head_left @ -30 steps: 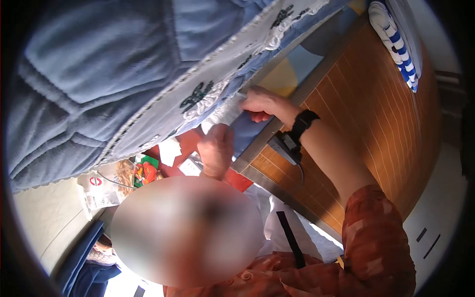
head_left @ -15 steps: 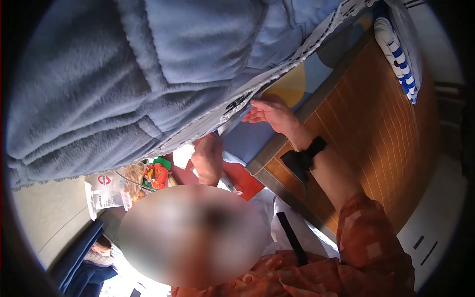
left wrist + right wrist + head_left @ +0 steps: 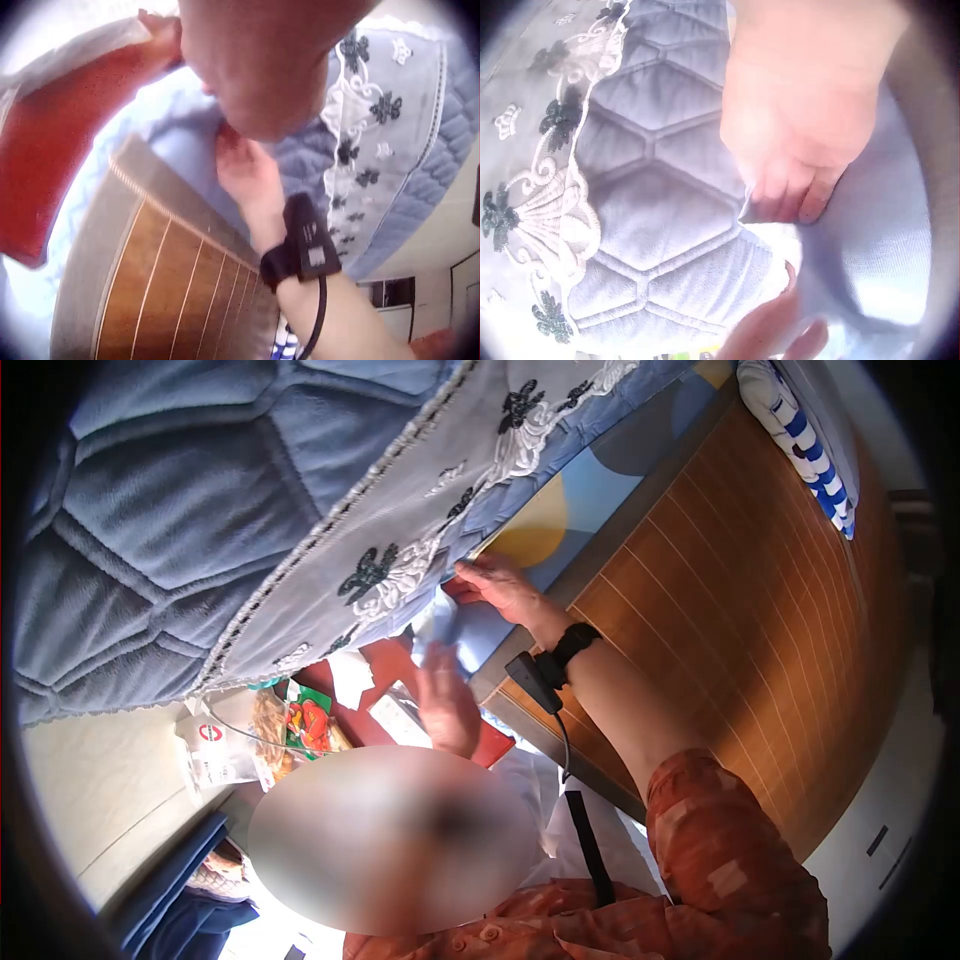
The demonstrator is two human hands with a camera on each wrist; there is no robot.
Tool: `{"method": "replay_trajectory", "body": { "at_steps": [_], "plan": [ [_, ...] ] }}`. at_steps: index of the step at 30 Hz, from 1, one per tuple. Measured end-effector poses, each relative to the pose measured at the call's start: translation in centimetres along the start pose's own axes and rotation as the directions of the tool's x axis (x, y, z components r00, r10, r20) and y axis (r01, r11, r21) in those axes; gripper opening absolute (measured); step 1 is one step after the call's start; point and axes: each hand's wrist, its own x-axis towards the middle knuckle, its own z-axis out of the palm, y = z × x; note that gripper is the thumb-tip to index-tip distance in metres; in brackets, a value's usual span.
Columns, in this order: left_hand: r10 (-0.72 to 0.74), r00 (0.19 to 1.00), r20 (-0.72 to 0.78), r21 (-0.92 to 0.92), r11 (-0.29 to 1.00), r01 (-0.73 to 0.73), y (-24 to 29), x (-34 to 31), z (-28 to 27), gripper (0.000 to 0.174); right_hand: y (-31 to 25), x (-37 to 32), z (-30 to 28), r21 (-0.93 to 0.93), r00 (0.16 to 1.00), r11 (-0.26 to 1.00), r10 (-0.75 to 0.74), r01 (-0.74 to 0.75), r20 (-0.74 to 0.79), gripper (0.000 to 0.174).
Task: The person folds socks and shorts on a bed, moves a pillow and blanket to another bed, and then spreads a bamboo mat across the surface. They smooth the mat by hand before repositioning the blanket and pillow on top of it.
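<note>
A blue quilted cover (image 3: 190,510) with a pale lace-trimmed border (image 3: 375,575) lies over the bed. Beneath it shows a blue, yellow and grey sheet (image 3: 590,495) along the wooden bed end. My right hand (image 3: 500,588) is at the cover's edge, just inside the bed end, its curled fingers (image 3: 784,191) gripping the cloth there. The left hand (image 3: 447,705) is lower, near the bed's corner, blurred, its fingers extended toward the cloth and holding nothing visible. In the right wrist view, fingers of the left hand (image 3: 769,330) appear just below the right.
The wooden bed end (image 3: 720,600) slopes along the right, with a blue-and-white striped cloth (image 3: 815,470) at its far end. Beyond the left hand are a red surface (image 3: 380,665) with white papers, a plastic bag (image 3: 215,750) and a colourful packet (image 3: 310,720).
The right hand, spread half a second ago, now grips the cover's edge. The left hand's fingers have straightened from a curl. The cover's border, folded under then, lies flatter and shows more lace.
</note>
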Motion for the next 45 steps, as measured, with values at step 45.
{"method": "replay_trajectory", "body": {
  "at_steps": [45],
  "plan": [
    [-0.567, 0.731, 0.38, -0.109, 0.757, 0.644, -4.1, 6.1, 5.0, 0.097, -0.5, -7.1, -4.3, -0.959, 0.824, -0.02, -0.507, 0.282, 0.253, 0.043]
  ]
}}
